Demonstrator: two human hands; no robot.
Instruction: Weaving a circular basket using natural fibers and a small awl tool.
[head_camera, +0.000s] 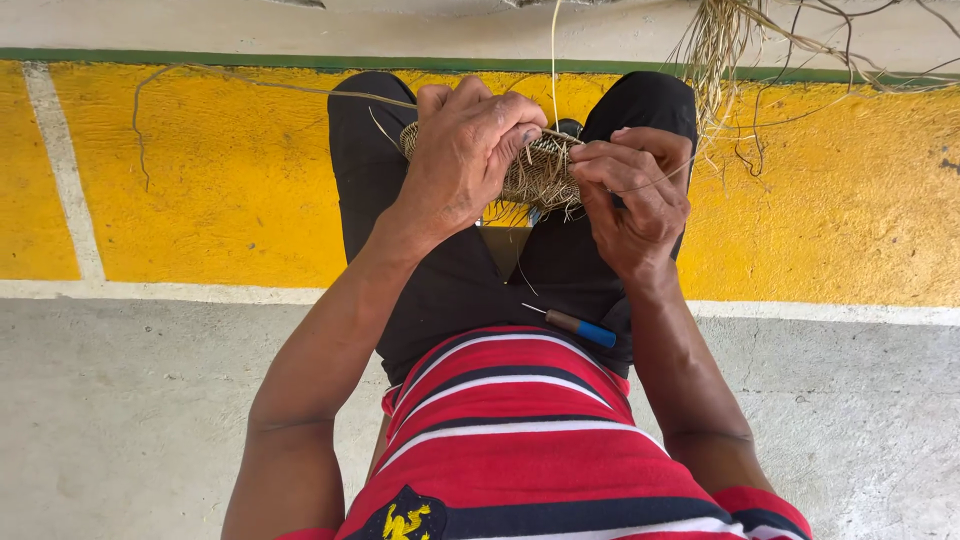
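Closest to our lens, a red shirt with white and dark stripes (520, 440) fills the lower centre, and black shorts (450, 270) cover the lap above it. We see the left hand (462, 155) curled over the near left part of a small woven fibre piece (540, 170), fingers folded down onto its rim so that the palm hides much of the weave. We see the right hand (632, 195) closed in a pinch at the right edge of the piece, thumb and forefinger pressed on a thin straw-coloured strand (553, 60) or its neighbours; which strand it grips we cannot tell. The woven piece sits above the knees, between both hands, its long axis running roughly left to right, with loose fibre ends bristling from its lower edge. One strand rises straight toward the top of the frame.

On the lap, just below the right hand and apart from it, lies a slim tool with a blue handle (580, 326), its metal tip pointing up and left. A bundle of loose dry fibres (730, 50) trails at upper right, well apart from the left hand. Open room lies to both sides of the legs. Beneath us run bare grey concrete floor (130, 410), a white painted line (150, 292) and a yellow painted band (220, 170) edged in green.
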